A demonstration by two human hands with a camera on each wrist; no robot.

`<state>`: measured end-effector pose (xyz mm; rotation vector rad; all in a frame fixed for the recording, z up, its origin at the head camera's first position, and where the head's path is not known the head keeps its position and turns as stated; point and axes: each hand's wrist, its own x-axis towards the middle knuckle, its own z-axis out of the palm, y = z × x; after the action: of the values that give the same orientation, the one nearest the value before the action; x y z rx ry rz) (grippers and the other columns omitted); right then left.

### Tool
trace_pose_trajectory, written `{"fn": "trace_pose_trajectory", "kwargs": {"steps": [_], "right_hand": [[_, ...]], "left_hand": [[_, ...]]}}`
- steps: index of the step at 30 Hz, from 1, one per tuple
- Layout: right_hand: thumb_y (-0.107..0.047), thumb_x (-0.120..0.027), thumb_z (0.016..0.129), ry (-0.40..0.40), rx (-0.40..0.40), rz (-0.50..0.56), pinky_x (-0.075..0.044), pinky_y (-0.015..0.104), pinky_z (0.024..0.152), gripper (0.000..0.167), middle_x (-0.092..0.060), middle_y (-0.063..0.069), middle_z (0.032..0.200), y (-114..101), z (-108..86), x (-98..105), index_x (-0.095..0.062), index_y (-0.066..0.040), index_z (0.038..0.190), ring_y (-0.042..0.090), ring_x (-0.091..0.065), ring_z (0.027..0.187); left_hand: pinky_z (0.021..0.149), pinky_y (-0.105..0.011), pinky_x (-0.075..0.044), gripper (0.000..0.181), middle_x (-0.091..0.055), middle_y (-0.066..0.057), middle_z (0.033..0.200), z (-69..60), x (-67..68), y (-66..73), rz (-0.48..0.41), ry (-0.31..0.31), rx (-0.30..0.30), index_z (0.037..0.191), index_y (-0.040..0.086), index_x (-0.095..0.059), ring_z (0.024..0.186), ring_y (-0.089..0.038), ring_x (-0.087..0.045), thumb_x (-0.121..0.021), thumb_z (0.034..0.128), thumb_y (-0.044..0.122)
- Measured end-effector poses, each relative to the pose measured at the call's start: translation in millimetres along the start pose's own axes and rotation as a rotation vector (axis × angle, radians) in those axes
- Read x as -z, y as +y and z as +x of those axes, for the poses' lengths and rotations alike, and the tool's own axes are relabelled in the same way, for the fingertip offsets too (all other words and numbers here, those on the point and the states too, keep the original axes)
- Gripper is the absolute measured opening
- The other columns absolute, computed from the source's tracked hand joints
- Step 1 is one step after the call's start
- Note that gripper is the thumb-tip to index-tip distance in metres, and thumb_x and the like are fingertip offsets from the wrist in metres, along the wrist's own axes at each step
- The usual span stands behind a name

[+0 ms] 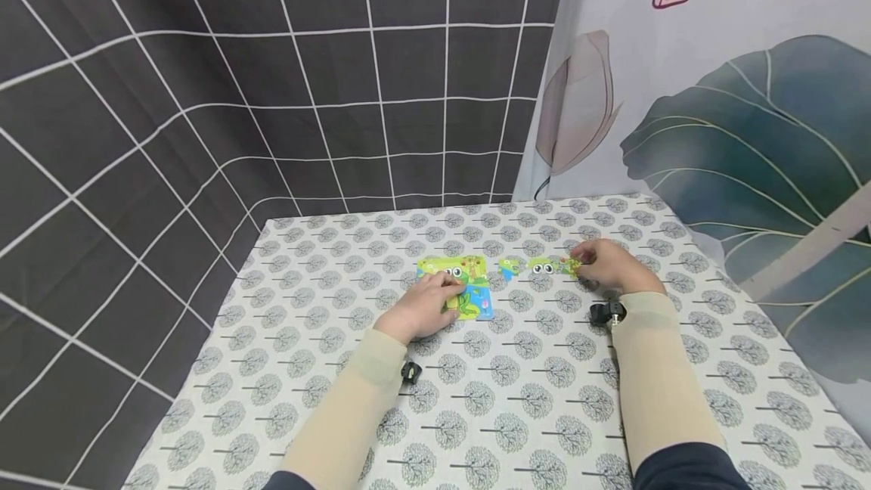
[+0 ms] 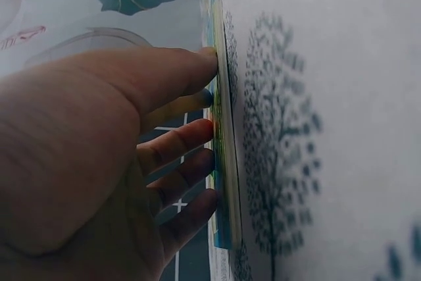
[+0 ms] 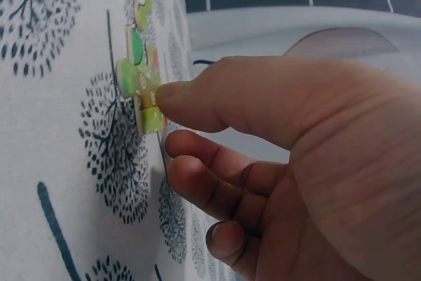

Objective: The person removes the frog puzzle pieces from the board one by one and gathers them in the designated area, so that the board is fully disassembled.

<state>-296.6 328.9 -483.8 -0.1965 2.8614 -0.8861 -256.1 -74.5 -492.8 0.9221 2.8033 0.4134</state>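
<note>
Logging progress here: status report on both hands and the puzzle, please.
Left hand resting on puzzle board, partly hiding it. Right hand touching rightmost loose piece. Eyes piece lies left of it.

Likely frog puzzle [image 1: 478, 297], flat; 3 pieces [image 1: 543, 268] beside.

Two hands [image 1: 423, 305] [image 1: 615, 267], one puzzle board [image 1: 476, 301], three loose puzzle pieces [image 1: 508, 268] [image 1: 542, 268] [image 1: 568, 267]

Bare tree-print tablecloth [image 1: 517, 399] gives passage between the forearms [image 1: 347, 410] and along its far edge — grid curtain [image 1: 408, 127] behind. The puzzle board [image 1: 479, 295] beneath the left hand [image 1: 422, 307] and loose puzzle pieces [image 1: 542, 268] beside the right hand [image 1: 612, 265] block low sideways travel.
</note>
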Motion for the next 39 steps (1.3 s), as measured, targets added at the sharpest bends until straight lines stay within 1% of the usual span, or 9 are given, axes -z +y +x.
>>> {"fn": "trace_pose_trajectory", "kwargs": {"steps": [4, 11, 15, 18, 23, 27, 31, 35, 39], "right_hand": [[-0.012, -0.072, 0.093, 0.020, -0.001, 0.008, -0.057, 0.042, 0.079, 0.039, -0.065, 0.017, 0.111, -1, 1.5, 0, -0.067, 0.001, 0.129, 0.030, -0.063, 0.096], [-0.011, -0.068, 0.096, 0.039, 0.023, 0.007, -0.053, 0.035, 0.069, 0.039, -0.065, 0.016, 0.110, -10, 5.8, -1, -0.066, 0.003, 0.132, 0.027, -0.060, 0.092], [-0.012, -0.066, 0.098, 0.038, 0.038, 0.009, -0.052, 0.035, 0.066, 0.037, -0.064, 0.015, 0.107, -17, 8.0, -4, -0.066, 0.003, 0.131, 0.025, -0.058, 0.082], [-0.012, -0.066, 0.098, 0.037, 0.054, 0.012, -0.051, 0.035, 0.063, 0.037, -0.064, 0.013, 0.104, -24, 8.7, -5, -0.066, 0.002, 0.131, 0.022, -0.056, 0.076], [-0.011, -0.068, 0.097, 0.034, 0.086, 0.018, -0.053, 0.035, 0.067, 0.037, -0.065, 0.012, 0.102, -34, 10.6, -9, -0.066, 0.004, 0.131, 0.023, -0.058, 0.080], [-0.009, -0.068, 0.096, 0.034, 0.108, 0.022, -0.055, 0.035, 0.072, 0.036, -0.066, 0.011, 0.102, -42, 13.8, -13, -0.067, 0.003, 0.130, 0.024, -0.061, 0.087], [-0.010, -0.070, 0.095, 0.043, 0.142, 0.038, -0.056, 0.033, 0.068, 0.034, -0.066, 0.010, 0.101, -50, 17.4, -18, -0.068, 0.003, 0.127, 0.025, -0.062, 0.089], [-0.013, -0.073, 0.095, 0.038, 0.168, 0.078, -0.054, 0.032, 0.060, 0.035, -0.066, 0.009, 0.099, -60, 21.9, -25, -0.069, 0.003, 0.126, 0.025, -0.062, 0.086], [-0.014, -0.074, 0.095, 0.033, 0.200, 0.081, -0.054, 0.032, 0.064, 0.035, -0.066, 0.008, 0.099, -72, 27.3, -34, -0.069, 0.002, 0.126, 0.023, -0.061, 0.085]], "left_hand": [[0.122, -0.046, -0.036, 0.057, -0.052, 0.002, 0.152, 2.1, -1.5, -1.0, -0.025, 0.021, 0.018, 0.152, 0.019, -0.056, 0.140, -0.023, -0.046, -0.071, 0.0992, 0.037], [0.122, -0.046, -0.036, 0.057, -0.054, 0.003, 0.149, 4.1, -3.2, -3.6, -0.061, 0.062, 0.030, 0.146, 0.019, -0.062, 0.140, -0.023, -0.048, -0.077, 0.0949, 0.038], [0.120, -0.047, -0.039, 0.055, -0.055, 0.003, 0.148, 2.8, -1.7, -5.6, -0.133, 0.077, 0.030, 0.146, 0.020, -0.062, 0.138, -0.023, -0.049, -0.077, 0.0949, 0.037], [0.119, -0.048, -0.040, 0.054, -0.055, 0.004, 0.146, 0.8, 0.7, -9.4, -0.196, 0.079, 0.043, 0.146, 0.021, -0.062, 0.138, -0.024, -0.050, -0.077, 0.0954, 0.036], [0.118, -0.049, -0.040, 0.062, -0.052, 0.001, 0.148, -2.8, 3.8, -24.0, -0.240, 0.084, 0.069, 0.150, 0.021, -0.058, 0.140, -0.025, -0.047, -0.078, 0.0938, 0.037], [0.119, -0.050, -0.039, 0.069, -0.050, -0.003, 0.151, -6.4, 7.4, -39.0, -0.268, 0.100, 0.084, 0.151, 0.018, -0.055, 0.141, -0.027, -0.045, -0.082, 0.0907, 0.039], [0.121, -0.052, -0.035, 0.078, -0.046, -0.006, 0.157, -12.1, 13.1, -51.1, -0.287, 0.099, 0.110, 0.153, 0.013, -0.051, 0.146, -0.030, -0.041, -0.084, 0.0882, 0.042], [0.122, -0.054, -0.033, 0.087, -0.041, -0.004, 0.162, -18.1, 17.6, -58.6, -0.291, 0.074, 0.152, 0.157, 0.012, -0.046, 0.150, -0.030, -0.037, -0.085, 0.0863, 0.045], [0.122, -0.055, -0.033, 0.088, -0.042, -0.003, 0.161, -21.2, 20.2, -63.3, -0.309, 0.070, 0.177, 0.157, 0.012, -0.047, 0.149, -0.029, -0.037, -0.087, 0.0844, 0.043]]}}
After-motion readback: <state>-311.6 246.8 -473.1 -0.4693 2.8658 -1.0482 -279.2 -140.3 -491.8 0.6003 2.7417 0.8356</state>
